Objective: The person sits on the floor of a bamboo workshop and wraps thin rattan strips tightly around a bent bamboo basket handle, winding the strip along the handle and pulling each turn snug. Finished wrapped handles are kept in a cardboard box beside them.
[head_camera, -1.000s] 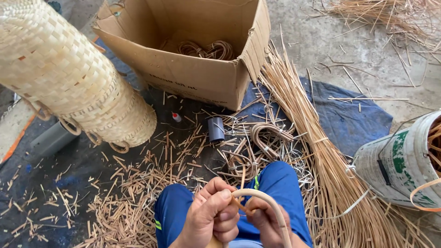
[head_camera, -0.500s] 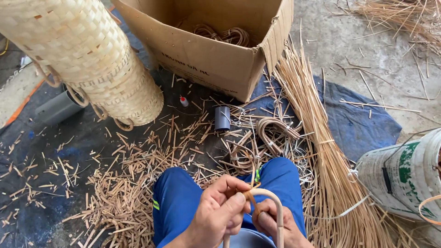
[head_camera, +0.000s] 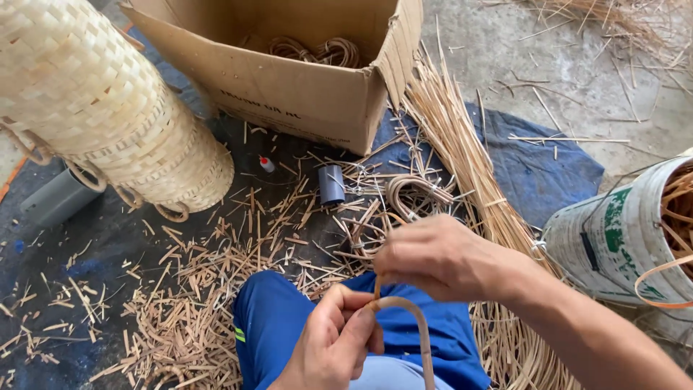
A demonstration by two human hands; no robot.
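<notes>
Hands meet low in the middle of the view, two of them, both on one bent rattan loop [head_camera: 411,325]; the left hand [head_camera: 336,343] has its fingers curled tight around the loop's top end, and the right hand [head_camera: 440,260] closes over the same end from above, fingertips pinching the strand where it bends — the loop arches to the right and drops out of view at the bottom edge. Both hands hover over the person's blue trouser leg [head_camera: 289,325]. One cardboard box [head_camera: 303,87] stands open ahead, with a few coiled rattan rings inside; the exact number I cannot tell. One stack of woven baskets [head_camera: 101,108] lies tilted on the left; its count is unclear, though several small loop handles show along its lower edge. One short grey tube [head_camera: 331,184] stands among the cuttings, one small bottle with a red cap [head_camera: 267,164] near it; one long bundle of straight strips [head_camera: 462,166] runs past the box; one white bucket [head_camera: 621,238] sits on the right — strips poke out of it.
</notes>
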